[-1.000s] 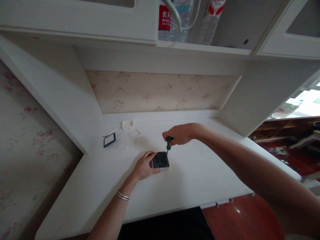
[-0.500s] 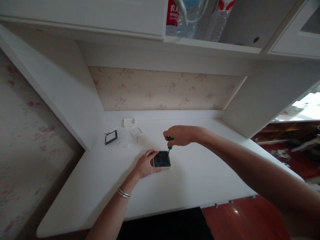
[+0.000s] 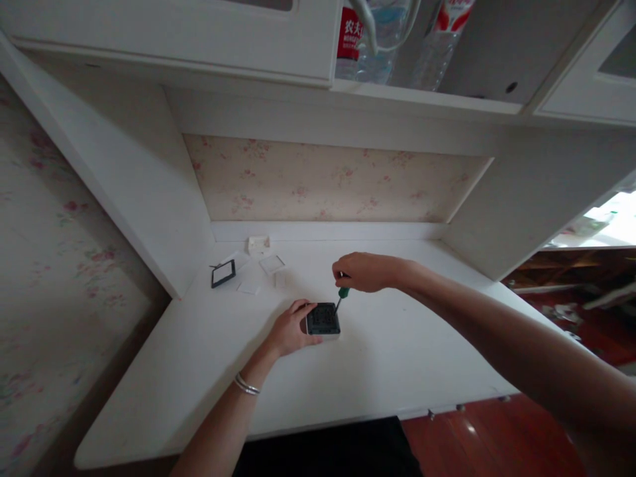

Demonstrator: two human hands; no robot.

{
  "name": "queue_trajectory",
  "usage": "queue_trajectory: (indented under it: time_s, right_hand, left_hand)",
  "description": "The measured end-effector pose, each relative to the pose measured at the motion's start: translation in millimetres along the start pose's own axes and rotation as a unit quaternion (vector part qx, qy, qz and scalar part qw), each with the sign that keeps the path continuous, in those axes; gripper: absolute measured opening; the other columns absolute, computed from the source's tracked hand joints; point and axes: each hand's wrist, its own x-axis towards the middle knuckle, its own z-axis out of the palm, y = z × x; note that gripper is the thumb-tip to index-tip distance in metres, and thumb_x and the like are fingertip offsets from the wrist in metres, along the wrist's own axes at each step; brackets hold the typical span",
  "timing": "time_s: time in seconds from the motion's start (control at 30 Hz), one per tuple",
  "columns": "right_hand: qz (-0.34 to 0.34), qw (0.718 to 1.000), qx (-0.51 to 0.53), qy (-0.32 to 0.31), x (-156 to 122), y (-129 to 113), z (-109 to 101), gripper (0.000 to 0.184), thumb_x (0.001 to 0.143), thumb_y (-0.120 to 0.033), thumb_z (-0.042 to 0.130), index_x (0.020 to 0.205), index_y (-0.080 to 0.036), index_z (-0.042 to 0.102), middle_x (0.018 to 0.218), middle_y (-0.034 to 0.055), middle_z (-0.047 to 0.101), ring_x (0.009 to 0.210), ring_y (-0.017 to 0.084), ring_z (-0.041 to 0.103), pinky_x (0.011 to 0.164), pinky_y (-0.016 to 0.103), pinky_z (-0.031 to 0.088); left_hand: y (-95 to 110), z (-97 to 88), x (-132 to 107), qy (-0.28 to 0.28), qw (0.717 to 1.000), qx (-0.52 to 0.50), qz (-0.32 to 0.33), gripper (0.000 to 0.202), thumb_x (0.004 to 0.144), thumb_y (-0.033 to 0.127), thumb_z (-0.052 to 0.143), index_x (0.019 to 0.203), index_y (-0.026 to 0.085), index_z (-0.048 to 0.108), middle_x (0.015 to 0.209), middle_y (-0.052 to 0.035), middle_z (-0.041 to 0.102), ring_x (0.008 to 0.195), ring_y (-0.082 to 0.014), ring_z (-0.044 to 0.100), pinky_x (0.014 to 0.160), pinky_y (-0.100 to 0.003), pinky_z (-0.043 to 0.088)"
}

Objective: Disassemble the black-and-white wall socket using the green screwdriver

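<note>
1. Resting flat on the white wooden desk (image 3: 397,358), a small square dark-grey plastic module (image 3: 322,318) with a pale rim is seen near the middle of the surface, its dark face turned upward.
2. The module is gripped at its left edge by the left hand (image 3: 287,332): the fingers are curled over the far-left corner and the thumb is pressed against the near-left side, so the module lies just to the right of the palm, touching it.
3. A thin silver bracelet (image 3: 246,385) is worn on the left wrist.
4. The right hand (image 3: 365,271) is closed in a fist round the green-handled screwdriver (image 3: 342,292), which is held above and behind the module's right rear corner.
5. Only the lower end of the green handle is shown below the fist; the thin shaft is tilted down and to the left, and its tip is set at the module's right rear corner. Whether the tip is seated in a screw cannot be told.
6. The module therefore lies between the two hands, below and slightly left of the right fist.
7. Farther back on the left, well apart from the hands, a black square frame (image 3: 223,273), a flat white square plate (image 3: 272,264) and a small white rectangular block (image 3: 258,244) are laid on the desk.
8. Behind the desk a floral wallpaper panel (image 3: 322,179) is seen, and clear plastic bottles with red labels (image 3: 350,40) are stood on the shelf above.
</note>
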Motion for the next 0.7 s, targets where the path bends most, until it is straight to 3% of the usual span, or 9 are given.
queue_trajectory:
  time_s: [0.13, 0.27, 0.33, 0.47, 0.53, 0.6, 0.7]
  right_hand:
    - [-0.097, 0.994, 0.052, -0.005, -2.3, 6.1, 0.6, 0.018, 0.078, -0.024, 0.057, 0.094, -0.018, 0.062, 0.098, 0.0079, 0.062, 0.088, 0.018, 0.057, 0.073, 0.025, 0.04]
    - [-0.009, 0.998, 0.048, 0.045, -1.2, 2.2, 1.3, 0.032, 0.086, -0.044, 0.047, 0.096, -0.017, 0.061, 0.094, 0.0102, 0.064, 0.082, 0.02, 0.059, 0.069, 0.027, 0.04]
    - [0.039, 0.997, 0.031, 0.053, 0.2, 0.2, 1.5, 0.038, 0.09, -0.044, 0.038, 0.088, -0.015, 0.063, 0.087, 0.0111, 0.066, 0.076, 0.02, 0.059, 0.066, 0.028, 0.039]
    - [-0.018, 0.998, 0.056, 0.027, -1.7, 4.3, 1.0, 0.019, 0.085, -0.025, 0.047, 0.093, -0.017, 0.062, 0.095, 0.0086, 0.066, 0.082, 0.018, 0.059, 0.068, 0.025, 0.04]
    - [-0.045, 0.995, 0.082, 0.016, -4.6, 7.8, 1.0, 0.025, 0.079, -0.02, 0.052, 0.103, -0.019, 0.06, 0.104, 0.0074, 0.064, 0.086, 0.017, 0.058, 0.068, 0.023, 0.04]
    - [-0.041, 0.995, 0.087, 0.015, -6.6, 9.1, 1.5, 0.03, 0.077, -0.024, 0.057, 0.106, -0.019, 0.058, 0.107, 0.008, 0.062, 0.088, 0.018, 0.058, 0.069, 0.024, 0.041]
    - [0.005, 0.998, 0.06, 0.037, -5.4, 6.1, 3.6, 0.031, 0.082, -0.043, 0.052, 0.098, -0.018, 0.061, 0.098, 0.0096, 0.064, 0.082, 0.02, 0.059, 0.067, 0.027, 0.041]
  left_hand:
    - [1.0, -0.6, -1.1, 0.005, 1.0, 0.002, 0.004, 0.078, 0.056, 0.044, 0.079, 0.127, 0.027, 0.051, 0.128, -0.0039, 0.048, 0.114, -0.0235, 0.051, 0.102, -0.033, 0.04]
    - [2.5, -1.0, -2.4, 0.004, 1.0, 0.006, 0.003, 0.077, 0.058, 0.045, 0.078, 0.128, 0.027, 0.051, 0.13, -0.0046, 0.047, 0.115, -0.0237, 0.051, 0.102, -0.033, 0.04]
    - [2.6, -0.9, -2.8, 0.005, 1.0, 0.006, -0.001, 0.077, 0.058, 0.046, 0.078, 0.128, 0.027, 0.051, 0.13, -0.0048, 0.047, 0.116, -0.0242, 0.05, 0.102, -0.034, 0.04]
    - [1.7, -0.9, -2.7, 0.004, 1.0, 0.001, -0.004, 0.077, 0.058, 0.045, 0.078, 0.128, 0.028, 0.051, 0.131, -0.0043, 0.047, 0.117, -0.0246, 0.05, 0.103, -0.035, 0.039]
    - [1.3, -1.2, -2.6, 0.004, 1.0, -0.002, -0.002, 0.077, 0.057, 0.045, 0.078, 0.128, 0.028, 0.051, 0.131, -0.0041, 0.047, 0.117, -0.0244, 0.05, 0.103, -0.035, 0.039]
    - [1.2, -1.6, -2.5, 0.005, 1.0, -0.005, 0.002, 0.077, 0.058, 0.046, 0.078, 0.127, 0.027, 0.051, 0.131, -0.0042, 0.047, 0.117, -0.0244, 0.05, 0.103, -0.035, 0.04]
    - [1.4, -1.7, -2.6, 0.005, 1.0, -0.004, 0.006, 0.076, 0.059, 0.047, 0.077, 0.127, 0.027, 0.051, 0.131, -0.0045, 0.048, 0.118, -0.0247, 0.049, 0.103, -0.035, 0.039]
